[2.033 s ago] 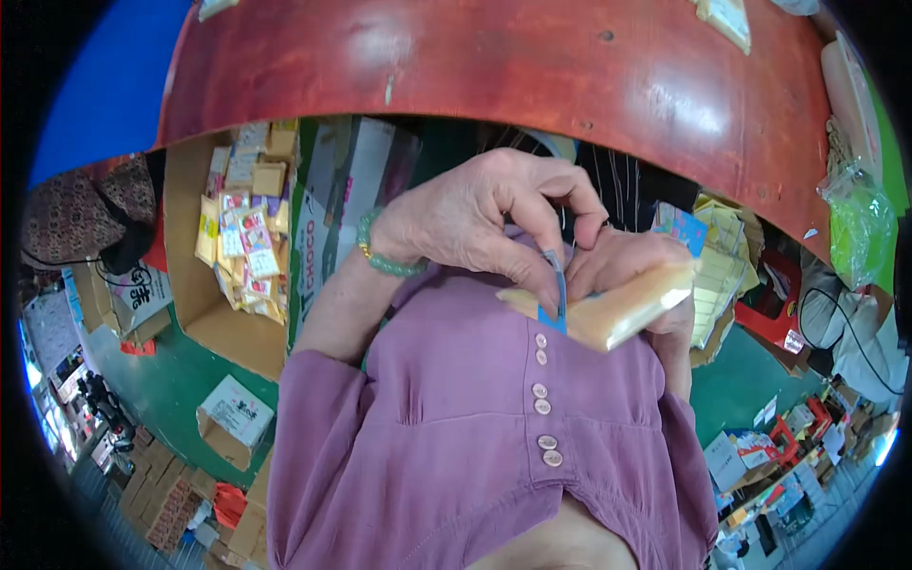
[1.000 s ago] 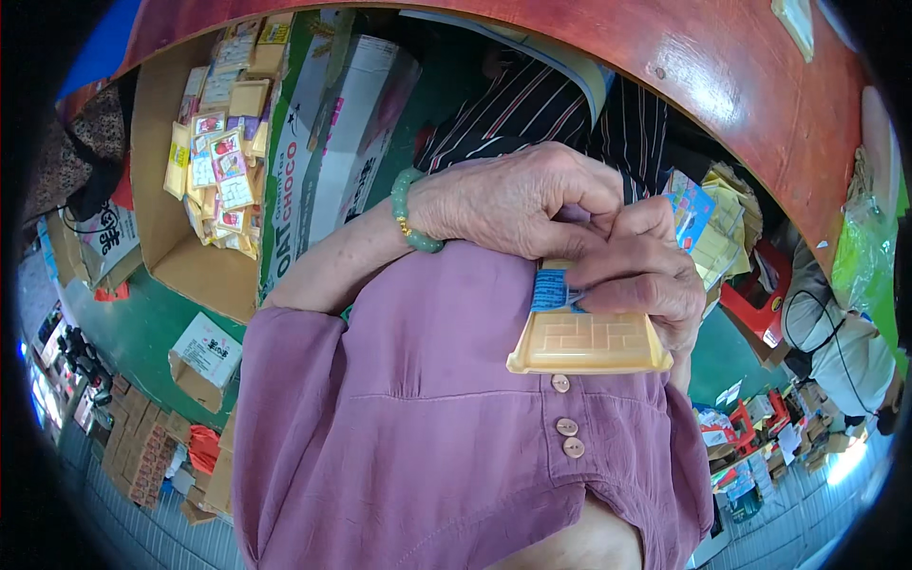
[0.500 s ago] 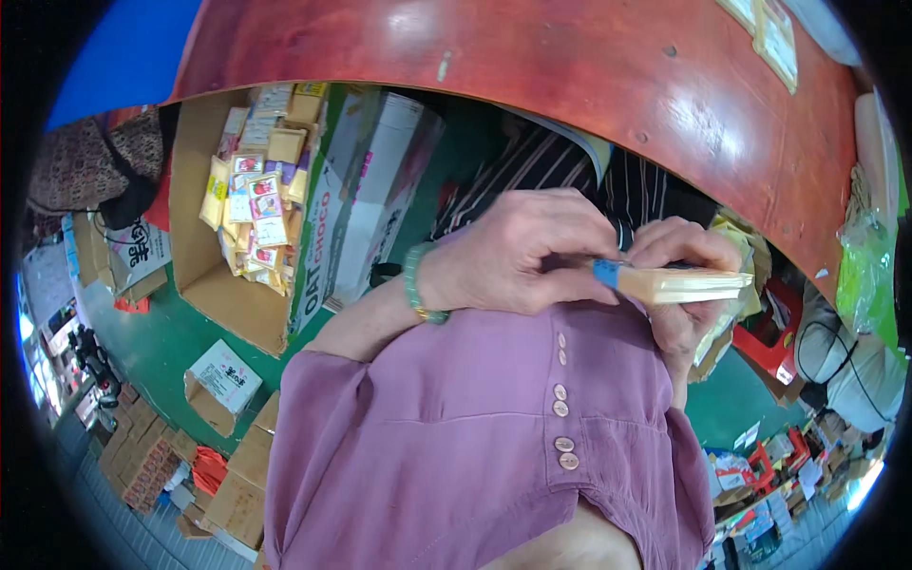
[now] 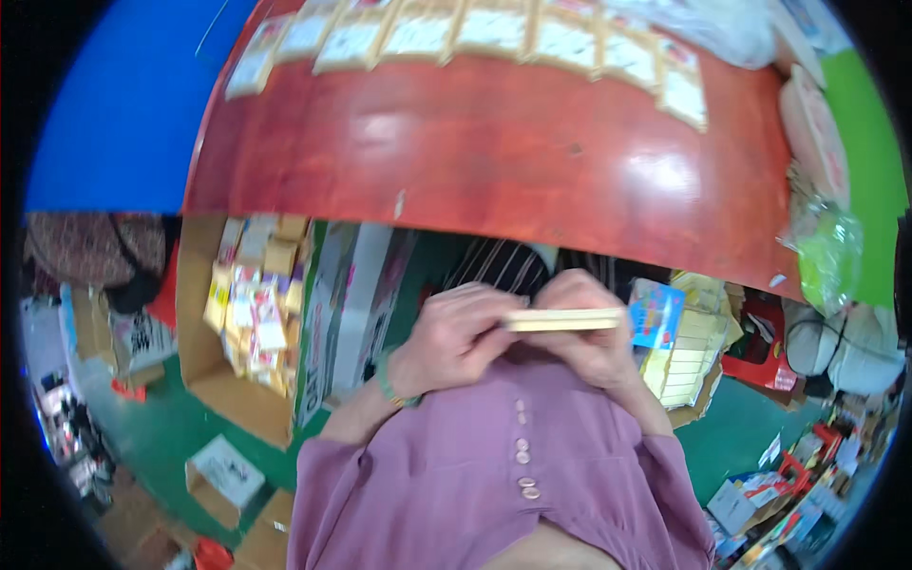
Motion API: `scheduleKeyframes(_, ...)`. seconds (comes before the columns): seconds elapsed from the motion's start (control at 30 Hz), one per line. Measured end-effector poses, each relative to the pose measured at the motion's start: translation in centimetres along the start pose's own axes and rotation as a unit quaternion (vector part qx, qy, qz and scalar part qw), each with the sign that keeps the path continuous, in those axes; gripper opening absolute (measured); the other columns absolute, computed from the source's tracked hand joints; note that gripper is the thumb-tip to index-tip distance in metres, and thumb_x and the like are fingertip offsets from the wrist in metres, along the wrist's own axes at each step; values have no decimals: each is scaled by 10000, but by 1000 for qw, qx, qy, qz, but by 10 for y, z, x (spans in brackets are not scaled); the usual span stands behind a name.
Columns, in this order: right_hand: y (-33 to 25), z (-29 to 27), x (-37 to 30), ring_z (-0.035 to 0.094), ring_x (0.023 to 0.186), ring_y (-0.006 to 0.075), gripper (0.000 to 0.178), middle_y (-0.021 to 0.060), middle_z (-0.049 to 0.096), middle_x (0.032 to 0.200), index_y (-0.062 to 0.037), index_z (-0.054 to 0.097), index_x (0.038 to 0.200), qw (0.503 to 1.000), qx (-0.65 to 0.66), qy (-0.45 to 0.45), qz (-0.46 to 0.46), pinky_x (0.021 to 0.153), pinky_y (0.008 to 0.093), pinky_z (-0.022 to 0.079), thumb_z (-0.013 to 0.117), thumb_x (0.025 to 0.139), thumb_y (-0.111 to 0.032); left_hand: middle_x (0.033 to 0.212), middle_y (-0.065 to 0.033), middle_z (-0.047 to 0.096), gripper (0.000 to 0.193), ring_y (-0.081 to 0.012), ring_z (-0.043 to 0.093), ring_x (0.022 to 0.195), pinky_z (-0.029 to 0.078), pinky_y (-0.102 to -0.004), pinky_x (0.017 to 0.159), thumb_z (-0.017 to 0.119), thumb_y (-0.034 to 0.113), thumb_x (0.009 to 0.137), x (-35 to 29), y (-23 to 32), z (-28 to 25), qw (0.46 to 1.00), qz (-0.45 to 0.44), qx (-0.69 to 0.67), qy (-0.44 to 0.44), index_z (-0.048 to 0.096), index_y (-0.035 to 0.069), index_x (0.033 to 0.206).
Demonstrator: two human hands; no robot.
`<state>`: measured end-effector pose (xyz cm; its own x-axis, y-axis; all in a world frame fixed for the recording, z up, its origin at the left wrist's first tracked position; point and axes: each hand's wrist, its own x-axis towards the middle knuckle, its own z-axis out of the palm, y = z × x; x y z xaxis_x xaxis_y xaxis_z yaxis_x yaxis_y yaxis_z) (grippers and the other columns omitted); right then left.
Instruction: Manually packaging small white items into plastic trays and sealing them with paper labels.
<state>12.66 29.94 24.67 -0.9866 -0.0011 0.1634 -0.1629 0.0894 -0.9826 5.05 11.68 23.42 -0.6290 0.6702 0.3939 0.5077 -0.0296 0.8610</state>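
A: Biggest first?
B: Red table (image 4: pixel 494 152), row of flat packets (image 4: pixel 532 38) along its far edge. Cardboard box (image 4: pixel 242 313) of small packets sits on the floor, under the table's left corner.
A: Hands?
B: Below the near edge, against the purple shirt (image 4: pixel 456 475). Left hand (image 4: pixel 454 337) and right hand (image 4: pixel 584 332) both closed on a thin tan slab (image 4: pixel 562 320), held level, edge-on. Green bracelet (image 4: pixel 387 378) on left wrist.

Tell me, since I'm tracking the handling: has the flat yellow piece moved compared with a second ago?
Yes. The flat yellow piece now lies edge-on, higher above the shirt buttons, held between both hands.
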Motion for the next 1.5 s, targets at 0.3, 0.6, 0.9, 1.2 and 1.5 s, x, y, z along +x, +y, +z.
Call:
scheduleKeyframes(0.3,-43,-70,59,577,1035,329,419,161,601,1077,-15,603,1052,910,-391,76,-113,872,399,476,776,721,-205,841,-5,622,126,-54,528,748,440,-233,651,551,43,905,-110,-8,-131,891,-248,104,365,644,-22,960)
scheduleKeyframes(0.6,32,-189,144,408,1273,386,502,262,410,1377,-53,512,1290,850,-484,209,17,1062,415,322,583,891,-349,926,-135,654,391,-179,607,856,473,-283,801,676,256,857,-151,-31,-195,598,-210,717,288,611,-58,1080)
scheduleKeyframes(0.9,24,-142,130,458,1192,421,454,283,456,1316,11,517,1246,796,-583,162,33,999,429,375,568,896,-274,1033,-120,629,416,-213,648,844,547,-343,716,609,366,899,-57,-138,12,724,-537,-400,169,553,49,1163)
scheduleKeyframes(1.2,13,-96,71,431,1222,387,430,258,465,1316,29,513,1240,759,-630,164,18,1024,420,330,550,905,-238,1063,-77,622,266,-226,615,952,545,-384,805,600,264,905,-36,-248,48,623,-348,-642,280,571,86,1100)
scheduleKeyframes(1.5,19,-94,49,394,1279,353,462,230,408,1385,-31,504,1289,757,-632,164,35,1052,411,314,580,896,-262,1133,-87,598,317,-237,588,1027,504,-403,879,623,7,849,-56,-145,42,666,-418,-514,343,542,57,1152)
